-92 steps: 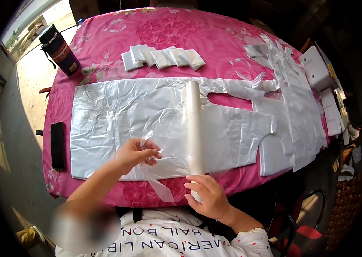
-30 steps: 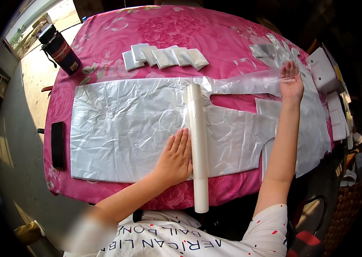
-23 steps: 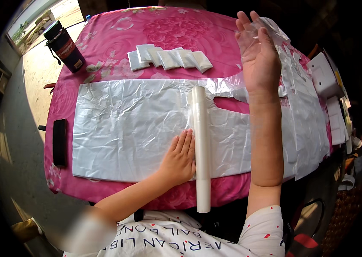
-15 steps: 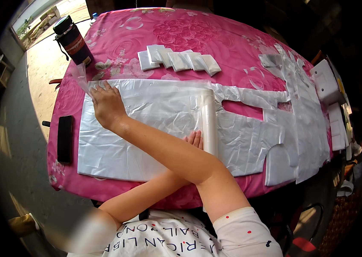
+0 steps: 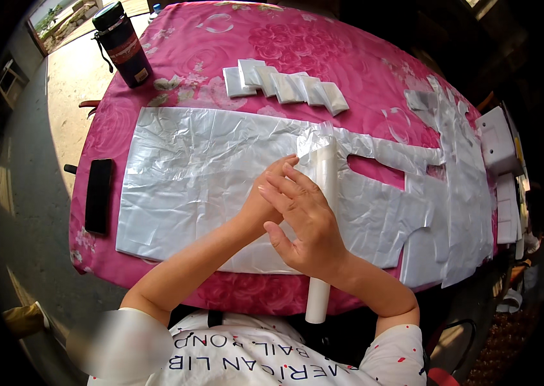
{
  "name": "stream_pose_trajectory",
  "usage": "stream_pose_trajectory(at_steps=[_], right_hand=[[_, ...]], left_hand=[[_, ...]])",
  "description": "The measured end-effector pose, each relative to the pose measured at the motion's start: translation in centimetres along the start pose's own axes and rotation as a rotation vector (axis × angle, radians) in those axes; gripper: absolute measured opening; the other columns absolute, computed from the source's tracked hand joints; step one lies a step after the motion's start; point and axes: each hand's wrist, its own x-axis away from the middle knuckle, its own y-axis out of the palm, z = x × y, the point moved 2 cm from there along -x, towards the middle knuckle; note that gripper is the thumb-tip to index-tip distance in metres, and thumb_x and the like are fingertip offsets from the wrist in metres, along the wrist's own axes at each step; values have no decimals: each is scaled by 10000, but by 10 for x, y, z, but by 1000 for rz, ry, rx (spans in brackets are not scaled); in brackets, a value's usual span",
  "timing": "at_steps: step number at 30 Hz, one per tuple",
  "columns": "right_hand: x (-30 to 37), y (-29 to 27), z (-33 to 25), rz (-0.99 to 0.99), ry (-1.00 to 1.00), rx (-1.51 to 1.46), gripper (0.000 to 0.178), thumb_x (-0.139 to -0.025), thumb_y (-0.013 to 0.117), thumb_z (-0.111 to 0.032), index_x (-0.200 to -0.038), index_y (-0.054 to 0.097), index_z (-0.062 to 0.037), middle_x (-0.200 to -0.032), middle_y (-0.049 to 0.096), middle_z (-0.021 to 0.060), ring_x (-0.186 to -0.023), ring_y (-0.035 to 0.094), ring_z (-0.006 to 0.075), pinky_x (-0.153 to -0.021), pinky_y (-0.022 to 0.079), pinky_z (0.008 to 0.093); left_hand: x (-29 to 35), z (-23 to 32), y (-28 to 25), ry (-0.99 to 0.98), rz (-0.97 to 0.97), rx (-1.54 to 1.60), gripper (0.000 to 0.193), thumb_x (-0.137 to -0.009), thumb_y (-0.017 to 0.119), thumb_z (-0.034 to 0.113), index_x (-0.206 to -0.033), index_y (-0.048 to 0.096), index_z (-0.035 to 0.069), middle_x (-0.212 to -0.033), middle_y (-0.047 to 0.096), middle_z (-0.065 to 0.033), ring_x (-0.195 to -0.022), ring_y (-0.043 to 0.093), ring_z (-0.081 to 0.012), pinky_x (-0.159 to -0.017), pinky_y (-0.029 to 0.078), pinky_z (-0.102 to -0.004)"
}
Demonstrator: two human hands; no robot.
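The plastic roll (image 5: pixel 328 183) lay across the flat plastic bags (image 5: pixel 182 186), its near end past the edge of the pink tablecloth (image 5: pixel 375 77). Above it the right hand (image 5: pixel 307 222) had fingers slightly spread, thumb wide; the left hand (image 5: pixel 262 199), partly covered, left its finger state impossible to tell.

Homelike setting, floral tablecloth (image 5: pixel 297 45), sunlit doorway (image 5: pixel 69 74)

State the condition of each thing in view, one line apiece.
White plastic bags: flat, wrinkled
Plastic film roll: wound, lying across the bags
Right hand: open, fingers apart
Left hand: partly hidden by right hand
Dark flask: standing, closed
Black smartphone: lying flat, screen dark
White square packets: overlapping in a row
Pink floral tablecloth: spread out
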Motion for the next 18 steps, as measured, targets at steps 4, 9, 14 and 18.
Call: stream_pose_trajectory(at_steps=[4,9,14,18], right_hand=[[68,-35,42,-15,143,111,400,-780,641,-161,-1151,572,-28,-1232,530,142,-1174,465,345,-971,389,419],[101,-45,75,-83,231,33,426,-832,594,-219,-1199,537,-11,-1267,503,164,-1168,471,354,-965,398,408],[103,-39,84,-208,162,104,436,-858,543,-242,-1242,514,-39,-1341,448,139,-1222,428,351,-989,372,423],[94,-31,85,-265,69,159,475,-870,503,-304,-1279,483,-63,-1378,410,127,-1274,370,337,-1024,323,445]], left_hand=[[-64,-5,8,-463,94,653,569,-935,438,350,-1301,351,-77,-1340,400,-180,-1265,375,-242,-1035,314,-365],[-88,-19,27,-827,108,857,757,-922,374,510,-1326,265,-121,-1322,399,-223,-1245,392,-285,-1049,310,-371],[-93,-21,18,-853,31,613,702,-915,414,474,-1285,338,-119,-1258,466,-253,-1143,499,-303,-970,405,-365],[-95,4,-18,-513,-37,-171,522,-885,541,340,-1188,489,-82,-1126,585,-210,-988,608,-266,-825,492,-332]])
